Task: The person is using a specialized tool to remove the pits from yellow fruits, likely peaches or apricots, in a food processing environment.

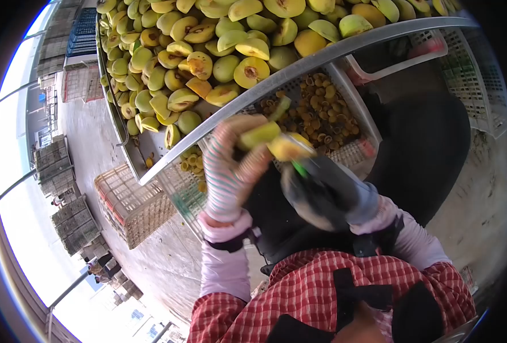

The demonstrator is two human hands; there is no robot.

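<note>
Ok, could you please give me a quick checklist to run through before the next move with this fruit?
1. Left hand grips the fruit: ok.
2. Right hand holds the tool against the fruit: ok.
3. Gloves on both hands: ok.
4. Fruit fully split: cannot tell, the picture is blurred there.
5. Crate of pits close beyond the hands: ok.
</note>
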